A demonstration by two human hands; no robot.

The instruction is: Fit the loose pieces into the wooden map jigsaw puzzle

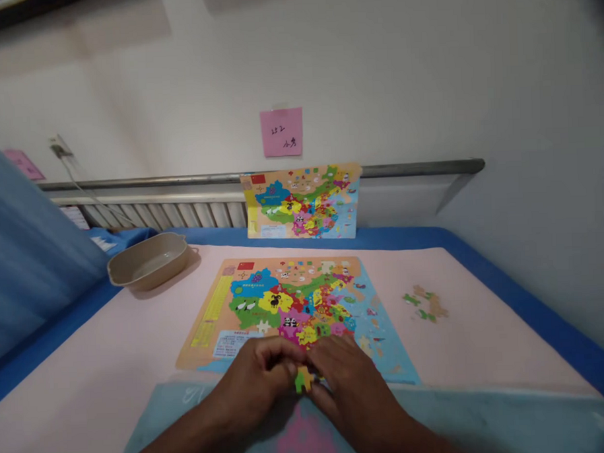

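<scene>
A small green and orange jigsaw puzzle piece point(301, 380) is pinched by my left hand point(260, 373), its thumb and fingers closed. Right beside it, my right hand point(344, 377) has its fingers curled together against the left fingertips. A bit of something small shows under those right fingers, too hidden to name. Both hands are over the near edge of a colourful map jigsaw puzzle point(211, 322), covering part of its bottom. Pale, piece-shaped patches show in the map at its lower left, upper right and lower right.
Several loose puzzle pieces point(426, 305) lie on the pink tabletop point(484, 339) to the right. A beige basin point(149, 261) stands at the left. Behind the puzzle, a matching picture map point(301, 203) leans against the wall rail point(419, 169). A bluish translucent sheet point(467, 419) lies along the near edge.
</scene>
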